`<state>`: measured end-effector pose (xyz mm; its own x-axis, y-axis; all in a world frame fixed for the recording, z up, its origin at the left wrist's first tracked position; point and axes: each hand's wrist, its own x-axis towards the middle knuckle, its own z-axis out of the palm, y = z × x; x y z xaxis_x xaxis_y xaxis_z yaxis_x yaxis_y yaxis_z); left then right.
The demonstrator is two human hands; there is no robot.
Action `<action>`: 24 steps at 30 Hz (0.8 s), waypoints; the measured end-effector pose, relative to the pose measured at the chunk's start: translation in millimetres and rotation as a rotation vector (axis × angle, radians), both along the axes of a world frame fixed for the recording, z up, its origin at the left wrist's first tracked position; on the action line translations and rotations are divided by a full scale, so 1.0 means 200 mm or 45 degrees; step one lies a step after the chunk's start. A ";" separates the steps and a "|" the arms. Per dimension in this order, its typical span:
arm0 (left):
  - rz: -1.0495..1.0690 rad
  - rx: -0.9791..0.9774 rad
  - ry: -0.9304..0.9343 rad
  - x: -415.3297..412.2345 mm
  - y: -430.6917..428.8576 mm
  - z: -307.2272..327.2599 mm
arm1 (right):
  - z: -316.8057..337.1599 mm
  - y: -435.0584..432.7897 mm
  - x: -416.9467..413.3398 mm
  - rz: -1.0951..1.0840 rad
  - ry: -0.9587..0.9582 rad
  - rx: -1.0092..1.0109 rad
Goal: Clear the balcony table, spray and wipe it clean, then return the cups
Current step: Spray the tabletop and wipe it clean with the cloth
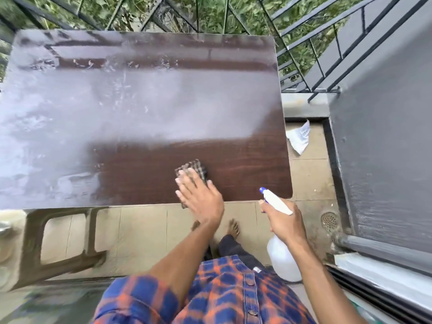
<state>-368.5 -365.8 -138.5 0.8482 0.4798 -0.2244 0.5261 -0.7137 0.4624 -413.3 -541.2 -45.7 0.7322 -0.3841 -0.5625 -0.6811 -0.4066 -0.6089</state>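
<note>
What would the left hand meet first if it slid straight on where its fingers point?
Nothing, it seems: the left hand, flat on the checked cloth, has only the wet brown tabletop ahead.

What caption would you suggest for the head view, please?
The left hand presses a checked cloth on the streaked brown table while the right hand holds a white spray bottle.

Only one view here, my head cam, wide-angle, sitting high over the near edge of the table [233,164] and pitched steeply down. It faces across the table toward the railing [210,15] past its far edge. Close range, the table fills most of frame. Nearer than the table: floor tiles [145,230], wearer's shirt [222,295]
</note>
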 end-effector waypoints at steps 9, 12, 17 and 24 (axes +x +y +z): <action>-1.152 -0.044 0.144 -0.05 -0.77 0.04 | 0.08 -0.40 -0.04 -0.226 -0.031 -0.065; -1.252 0.058 0.088 -0.03 -0.75 0.01 | 0.07 -0.49 -0.05 -0.276 -0.025 -0.064; -1.518 0.177 -0.014 0.00 -0.53 0.00 | 0.04 -0.44 0.02 -0.132 -0.018 -0.087; -1.104 0.194 -0.117 -0.07 0.16 -0.01 | 0.01 -0.05 0.24 0.173 -0.019 0.065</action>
